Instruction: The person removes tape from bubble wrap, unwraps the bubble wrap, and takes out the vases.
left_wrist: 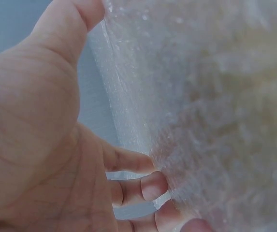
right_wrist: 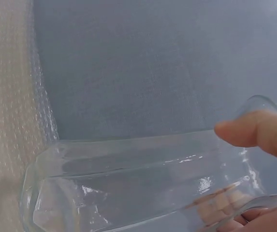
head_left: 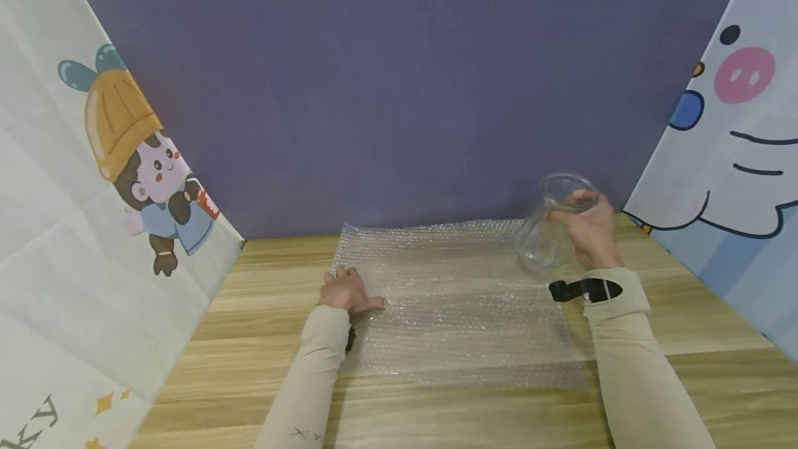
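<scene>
A sheet of bubble wrap [head_left: 449, 303] lies spread on the wooden table. Near its right back corner, a clear faceted glass vase [right_wrist: 119, 183] is tilted, its round mouth up toward the right. My right hand [head_left: 595, 227] grips the vase close to the rim, thumb on one side and fingers on the other, as the right wrist view shows. Its base is over the bubble wrap; whether it touches cannot be told. My left hand [head_left: 350, 291] rests at the left edge of the wrap, thumb spread and fingers loosely bent against the film [left_wrist: 215, 121].
A grey-purple panel [head_left: 399, 89] rises behind the wooden table [head_left: 262, 338]. White side walls stand left and right, with a cartoon child [head_left: 156, 165] on one and a pig face [head_left: 745, 75] on the other. A black strap [head_left: 589, 289] sits on the right wrist.
</scene>
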The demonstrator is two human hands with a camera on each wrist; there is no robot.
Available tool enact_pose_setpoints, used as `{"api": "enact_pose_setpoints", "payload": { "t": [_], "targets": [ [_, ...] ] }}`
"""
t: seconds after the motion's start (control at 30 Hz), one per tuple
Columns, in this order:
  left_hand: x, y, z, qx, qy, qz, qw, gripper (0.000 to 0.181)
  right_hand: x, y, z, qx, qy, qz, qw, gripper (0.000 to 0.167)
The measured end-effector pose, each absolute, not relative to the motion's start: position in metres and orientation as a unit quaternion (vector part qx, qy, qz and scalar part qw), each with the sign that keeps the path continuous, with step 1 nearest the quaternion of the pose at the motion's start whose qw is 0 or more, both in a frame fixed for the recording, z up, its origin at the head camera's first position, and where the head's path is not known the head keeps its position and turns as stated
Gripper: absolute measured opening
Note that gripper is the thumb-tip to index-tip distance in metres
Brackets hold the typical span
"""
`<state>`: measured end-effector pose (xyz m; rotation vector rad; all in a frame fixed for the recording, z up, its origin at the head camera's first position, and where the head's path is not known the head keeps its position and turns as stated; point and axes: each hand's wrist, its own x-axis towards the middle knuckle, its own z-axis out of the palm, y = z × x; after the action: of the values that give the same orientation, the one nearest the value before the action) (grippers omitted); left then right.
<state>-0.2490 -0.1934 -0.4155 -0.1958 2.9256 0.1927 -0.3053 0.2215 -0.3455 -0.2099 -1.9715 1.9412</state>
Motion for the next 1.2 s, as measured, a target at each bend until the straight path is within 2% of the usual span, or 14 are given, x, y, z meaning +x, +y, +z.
{"api": "enact_pose_setpoints", "payload": {
  "t": [0.63,1.2],
  "targets": [
    [-0.247,-0.192,-0.411,-0.064,0.99,0.071,0.104,0.117,-0.307,0.23,-0.351,-0.144,-0.719,0.645,0.215,0.061],
    [-0.246,-0.196,-0.412,-0.065,0.989,0.076,0.105,0.12,-0.314,0.233,-0.358,-0.155,-0.692,0.663,0.239,0.063]
  ]
}}
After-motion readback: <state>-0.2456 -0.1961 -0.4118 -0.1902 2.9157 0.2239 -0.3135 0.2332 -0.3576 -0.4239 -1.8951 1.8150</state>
